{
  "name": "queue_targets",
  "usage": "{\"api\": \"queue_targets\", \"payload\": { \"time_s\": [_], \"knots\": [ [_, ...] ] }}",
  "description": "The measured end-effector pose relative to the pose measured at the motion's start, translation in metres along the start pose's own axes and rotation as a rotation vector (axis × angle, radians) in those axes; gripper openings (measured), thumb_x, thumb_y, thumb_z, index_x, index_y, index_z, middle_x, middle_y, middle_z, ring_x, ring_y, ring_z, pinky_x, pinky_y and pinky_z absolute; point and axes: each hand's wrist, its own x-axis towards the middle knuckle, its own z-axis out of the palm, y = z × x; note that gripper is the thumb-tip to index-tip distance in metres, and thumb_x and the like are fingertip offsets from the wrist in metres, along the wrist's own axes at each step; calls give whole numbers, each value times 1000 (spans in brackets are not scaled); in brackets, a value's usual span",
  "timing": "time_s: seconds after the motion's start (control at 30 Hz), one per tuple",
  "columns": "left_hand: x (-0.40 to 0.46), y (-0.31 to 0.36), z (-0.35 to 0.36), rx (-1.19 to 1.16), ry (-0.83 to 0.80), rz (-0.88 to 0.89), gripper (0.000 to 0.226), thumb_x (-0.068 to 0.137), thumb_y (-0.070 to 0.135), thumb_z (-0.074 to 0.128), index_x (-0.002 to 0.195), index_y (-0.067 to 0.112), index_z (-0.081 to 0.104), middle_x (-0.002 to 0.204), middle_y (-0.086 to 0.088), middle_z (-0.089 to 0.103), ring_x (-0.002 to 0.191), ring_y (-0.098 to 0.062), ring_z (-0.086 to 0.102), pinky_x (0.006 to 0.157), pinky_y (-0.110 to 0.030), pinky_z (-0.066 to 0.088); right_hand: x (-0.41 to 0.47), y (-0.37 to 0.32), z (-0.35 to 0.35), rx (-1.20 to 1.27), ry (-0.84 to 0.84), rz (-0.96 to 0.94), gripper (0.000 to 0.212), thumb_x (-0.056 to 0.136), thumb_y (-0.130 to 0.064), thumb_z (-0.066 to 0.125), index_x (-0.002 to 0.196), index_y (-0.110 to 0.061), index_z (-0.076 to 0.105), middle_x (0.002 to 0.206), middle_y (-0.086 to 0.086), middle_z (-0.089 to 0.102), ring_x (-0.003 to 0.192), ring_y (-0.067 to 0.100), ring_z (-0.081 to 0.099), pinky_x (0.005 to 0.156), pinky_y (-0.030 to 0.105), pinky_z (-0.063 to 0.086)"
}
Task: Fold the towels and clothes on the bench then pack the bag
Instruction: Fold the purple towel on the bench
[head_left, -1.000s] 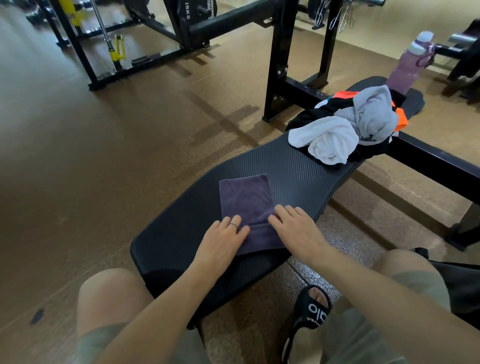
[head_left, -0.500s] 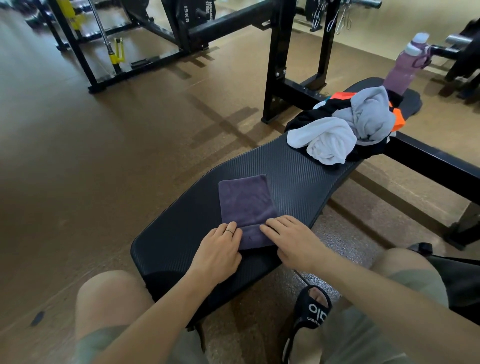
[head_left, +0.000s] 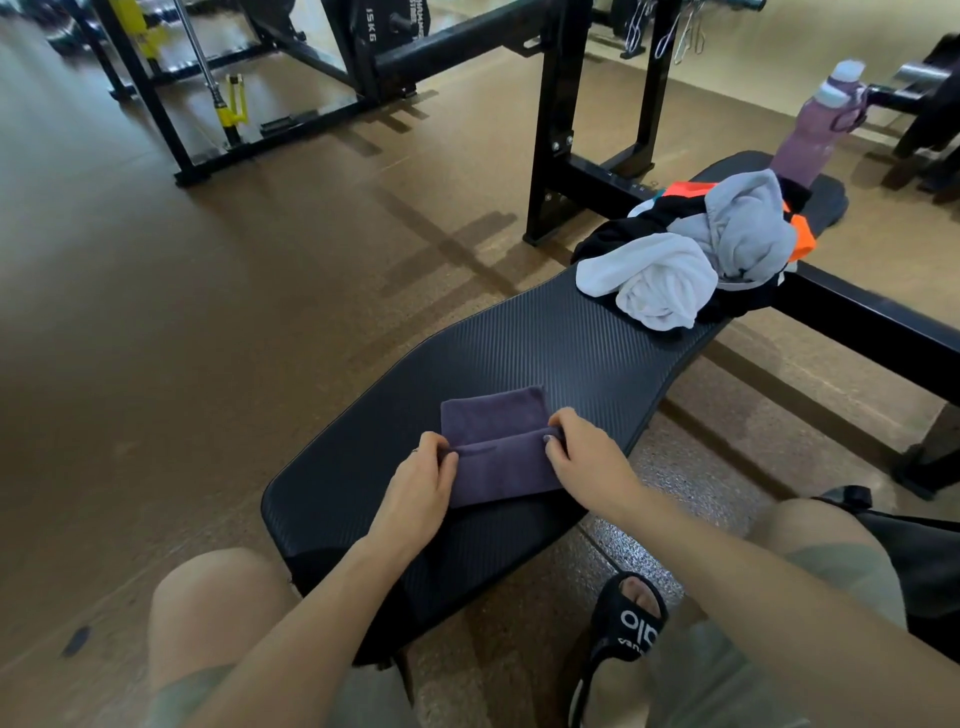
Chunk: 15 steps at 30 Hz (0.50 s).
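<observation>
Purple towel (head_left: 498, 447) flat on near end of black padded desk (head_left: 597, 358), directly ahead of the knees, within easy reach of both arms. Near edge lifted and carried partway over the far half, forming a raised fold line across the middle. Left hand (head_left: 415, 491) at left end of that fold, fingers (head_left: 441, 454) curled and pinching the cloth edge; right hand (head_left: 584, 460) at right end, fingers (head_left: 553, 441) likewise curled and pinching. Grip at both ends at once probably meant to keep the edge straight and the layers aligned while the fold is laid down. Far half of towel left pressed to the desk by its own weight, apparently serving as base for the fold.

Unfolded heap at far end of desk, well apart from the purple towel: white towel (head_left: 657, 288) nearest, grey garment (head_left: 748, 228) on top behind it, black-and-orange clothing (head_left: 802, 239) beneath. Placement judged as a waiting pile, with the near end kept for working.

Pink bottle (head_left: 813, 132) upright beyond the heap, cap on, contents not discernible. Dark bag (head_left: 909, 540) at lower right beside the right knee, only partly in frame; whether open, and what lies inside, cannot be told. Nothing visibly packed yet. Sandalled foot (head_left: 628, 623) on floor (head_left: 208, 312) below desk.
</observation>
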Motion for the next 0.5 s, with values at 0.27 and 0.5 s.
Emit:
{"api": "queue_targets", "payload": {
  "time_s": [0.27, 0.5],
  "knots": [
    [5, 15, 11, 305, 87, 15, 15, 107, 27, 37, 119, 19, 39, 119, -5, 52, 85, -24, 62, 73, -45, 55, -4, 5, 15, -436, 152, -61, 22, 101, -31, 51, 117, -16, 46, 108, 7, 50, 76, 32, 60, 60, 37, 37],
    [2, 11, 8, 868, 88, 443, 44, 92, 19, 64, 134, 18, 51, 133, -11, 53, 111, -27, 56, 90, -37, 48, -8, 1, -3, -685, 173, -709, 16, 79, -15, 56, 95, -17, 55, 95, 3, 55, 87, 26, 51, 81, 39, 43]
  ]
}}
